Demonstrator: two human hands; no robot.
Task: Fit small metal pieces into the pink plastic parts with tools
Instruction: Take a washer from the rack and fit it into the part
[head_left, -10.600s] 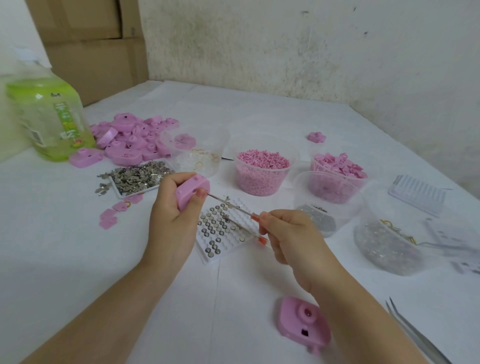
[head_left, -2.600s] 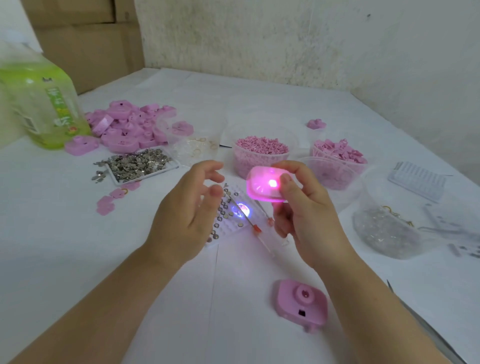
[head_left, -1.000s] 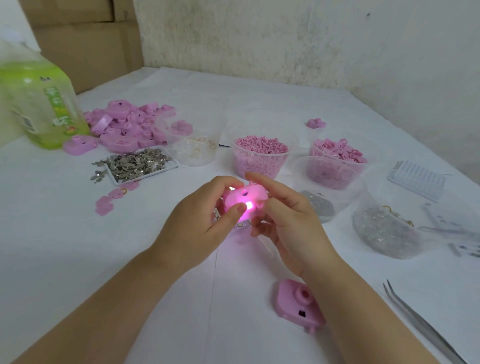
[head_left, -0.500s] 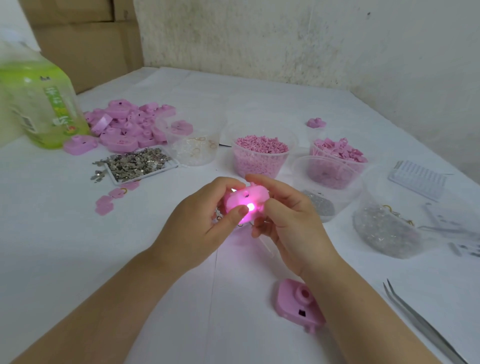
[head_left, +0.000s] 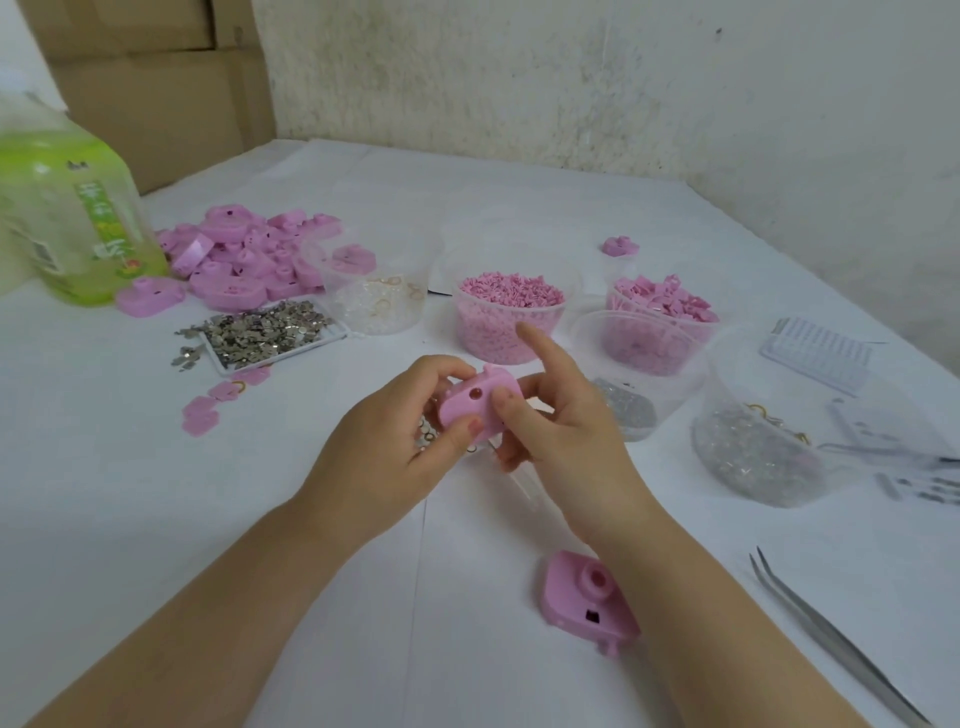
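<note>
A small pink plastic part (head_left: 475, 405) is held above the table's middle by both hands. My left hand (head_left: 387, 449) grips its left side, thumb on the front face. My right hand (head_left: 558, 431) pinches its right side with the thumb on the face and the index finger lifted straight. The part's small round lens is dark. A second pink part (head_left: 587, 597) lies on the table under my right wrist. A tray of small metal pieces (head_left: 260, 335) sits at the left. The white grid tray of metal discs (head_left: 426, 431) is mostly hidden behind my left hand.
Long tweezers (head_left: 831, 639) lie at the lower right. Clear cups hold pink bits (head_left: 506, 317), pink pieces (head_left: 662, 312), metal parts (head_left: 753, 457) and clear rings (head_left: 376, 306). A pile of pink shells (head_left: 244, 260) and a green bottle (head_left: 67, 208) stand at the left.
The light inside the pink part has gone out. My right index finger has lifted off the part and now points up; both hands still hold it in the same place.
</note>
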